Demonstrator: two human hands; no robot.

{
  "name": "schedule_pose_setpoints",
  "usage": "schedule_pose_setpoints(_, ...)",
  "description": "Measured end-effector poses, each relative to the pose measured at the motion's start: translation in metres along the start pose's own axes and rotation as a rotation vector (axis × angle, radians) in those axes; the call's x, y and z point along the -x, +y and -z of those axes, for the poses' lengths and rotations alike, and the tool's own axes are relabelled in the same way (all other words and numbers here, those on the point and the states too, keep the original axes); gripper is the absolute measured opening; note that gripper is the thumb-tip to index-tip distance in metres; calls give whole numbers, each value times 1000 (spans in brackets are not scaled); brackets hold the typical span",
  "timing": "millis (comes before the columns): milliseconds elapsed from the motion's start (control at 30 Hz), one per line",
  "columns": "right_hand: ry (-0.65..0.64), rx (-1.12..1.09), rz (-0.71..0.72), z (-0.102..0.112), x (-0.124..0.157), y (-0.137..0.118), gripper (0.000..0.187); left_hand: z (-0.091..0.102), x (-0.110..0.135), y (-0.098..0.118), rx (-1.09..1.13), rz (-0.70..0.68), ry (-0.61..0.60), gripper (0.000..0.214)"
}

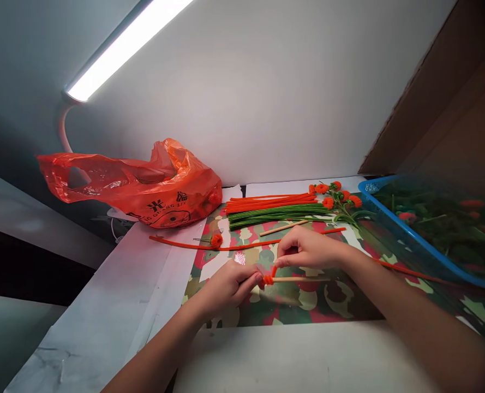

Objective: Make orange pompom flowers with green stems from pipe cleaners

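My left hand [234, 284] pinches the left end of a thin wooden stick [301, 279], where an orange pipe cleaner [269, 280] is coiled around it. Just right of it, my right hand [307, 249] grips the pipe cleaner's free end between thumb and fingertips, above the stick. Beyond the hands, another long orange pipe cleaner [242, 248] lies across the camouflage-patterned mat [283, 305]. A small orange pipe-cleaner flower [216, 240] with a thin dark stem rests by it. A second wooden stick [283, 228] lies behind my right hand.
Bundles of orange pipe cleaners [270, 203] and green pipe cleaners [277, 214] lie at the back, beside a spray of orange flowers [340, 196]. A red plastic bag [172, 191] stands back left, under a lit lamp [127, 52]. At right is a blue basket [414, 240] with greenery.
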State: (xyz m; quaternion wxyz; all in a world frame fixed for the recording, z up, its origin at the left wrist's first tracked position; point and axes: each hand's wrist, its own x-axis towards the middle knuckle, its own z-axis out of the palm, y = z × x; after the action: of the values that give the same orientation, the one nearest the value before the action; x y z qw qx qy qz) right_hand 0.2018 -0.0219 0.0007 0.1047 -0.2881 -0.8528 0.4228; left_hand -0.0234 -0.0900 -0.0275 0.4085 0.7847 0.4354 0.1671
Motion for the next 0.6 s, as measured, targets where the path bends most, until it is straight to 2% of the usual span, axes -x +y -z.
schedule_pose_setpoints(67,55,132,4,-4,1,-4,27,-1,-2,0,-128,36,65,39)
schedule_pose_setpoints(200,281,417,76,-18,0,-17,27,-4,-5,-2,-242,126,308,38)
schedule_pose_setpoints(300,327,483,124,-28,-2,-23,27,-6,-6,-3,-164,141,448,36)
schedule_pose_setpoints(400,336,400,176,-33,-4,-23,28,-6,-6,-4,12,117,529,37)
schedule_pose_setpoints(500,320,210,189,-32,-4,-19,30,-5,-7,-7,343,78,508,41)
schedule_pose_setpoints(600,244,-42,114,-25,-2,-14,27,-4,-7,-10,635,30,370,45)
